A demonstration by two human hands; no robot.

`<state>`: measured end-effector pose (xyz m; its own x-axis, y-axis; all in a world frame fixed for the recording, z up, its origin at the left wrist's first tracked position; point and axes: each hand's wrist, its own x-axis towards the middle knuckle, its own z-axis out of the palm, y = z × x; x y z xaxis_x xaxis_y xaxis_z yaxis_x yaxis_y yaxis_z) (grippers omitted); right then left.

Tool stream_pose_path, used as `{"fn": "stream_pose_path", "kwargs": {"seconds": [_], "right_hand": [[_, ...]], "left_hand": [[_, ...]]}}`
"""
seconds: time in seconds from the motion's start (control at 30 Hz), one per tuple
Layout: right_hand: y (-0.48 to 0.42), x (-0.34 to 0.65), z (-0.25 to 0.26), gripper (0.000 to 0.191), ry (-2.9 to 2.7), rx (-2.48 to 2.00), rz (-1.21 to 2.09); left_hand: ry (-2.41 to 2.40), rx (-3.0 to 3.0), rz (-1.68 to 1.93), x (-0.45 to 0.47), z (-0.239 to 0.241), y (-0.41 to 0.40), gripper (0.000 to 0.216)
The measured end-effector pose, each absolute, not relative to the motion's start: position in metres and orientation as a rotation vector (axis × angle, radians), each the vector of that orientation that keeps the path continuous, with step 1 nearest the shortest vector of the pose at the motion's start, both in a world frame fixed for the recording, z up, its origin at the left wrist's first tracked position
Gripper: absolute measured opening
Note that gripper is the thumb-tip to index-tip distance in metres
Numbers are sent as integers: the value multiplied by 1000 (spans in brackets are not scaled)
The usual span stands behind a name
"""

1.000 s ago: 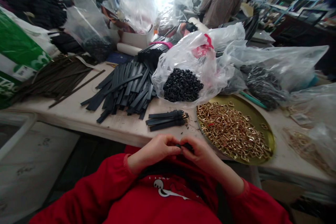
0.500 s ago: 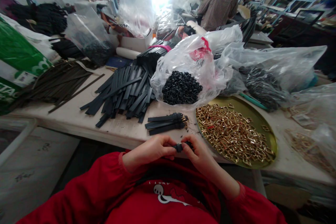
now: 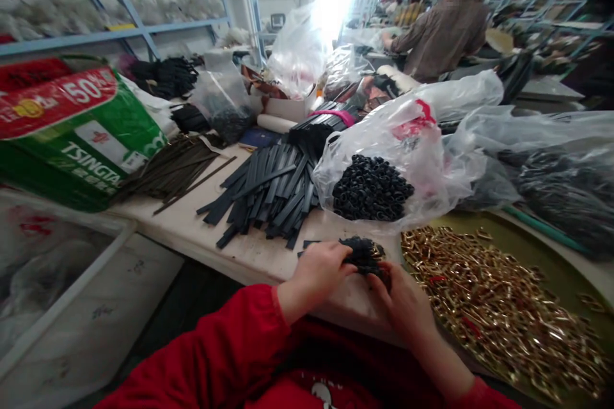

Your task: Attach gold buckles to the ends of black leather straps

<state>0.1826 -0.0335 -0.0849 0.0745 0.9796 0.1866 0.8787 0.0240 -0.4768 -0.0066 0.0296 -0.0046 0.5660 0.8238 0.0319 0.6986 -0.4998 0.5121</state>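
Observation:
My left hand [image 3: 316,275] and my right hand [image 3: 400,297] meet at the table's near edge, both in red sleeves. Their fingers are closed on the end of a black strap [image 3: 367,254], which lies over the small stack of finished black straps there. Behind them a clear plastic bag [image 3: 384,140] holds a heap of black loops [image 3: 371,186]. To the right a round golden tray [image 3: 561,275] is filled with several gold buckles [image 3: 499,307]. A pile of loose black straps [image 3: 273,188] lies to the left of the bag.
A green and red printed sack [image 3: 81,134] stands at the left, with thin dark strips [image 3: 177,169] beside it. Clear bags of dark parts [image 3: 566,179] crowd the right. A white bin [image 3: 62,287] sits below the table edge. Another person [image 3: 446,29] works at the back.
Both hands have moved forward from my lap onto the table edge with the black strap, reaching the stack of finished straps. The view has shifted left and up.

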Motion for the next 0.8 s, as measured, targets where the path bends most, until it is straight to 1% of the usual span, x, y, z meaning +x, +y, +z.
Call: {"fn": "stream_pose_path", "kwargs": {"seconds": [0.07,0.13,0.23,0.33,0.5,0.57,0.63,0.7,0.73,0.8], "right_hand": [[-30,186,-90,34,-1907,-1882,100],[-30,188,-94,36,-1931,-1857,-17],[-33,188,-97,40,-1927,-1830,-95],[-35,188,-97,42,-1954,-1785,-136],[-43,188,-89,44,-1994,-1741,-178],[-43,189,-80,48,-1978,-1723,-186],[-39,192,-65,49,-1935,-1710,-188],[-28,198,-48,44,-1879,-1715,-186],[-20,202,-40,40,-1855,-1724,-184],[-1,210,-29,33,-1846,-1755,-177]], "left_hand": [[1509,2443,404,-30,3,45,20],[1818,2445,444,-55,9,59,22],[2098,2413,314,-81,8,74,28],[2093,2407,209,-89,-1,78,21],[2054,2380,275,-89,-7,75,17],[2026,2395,370,-90,-1,73,17],[2039,2391,577,-91,10,71,18],[2063,2370,765,-91,21,70,20],[2060,2380,788,-91,24,70,21],[2054,2431,645,-90,24,71,27]]}}
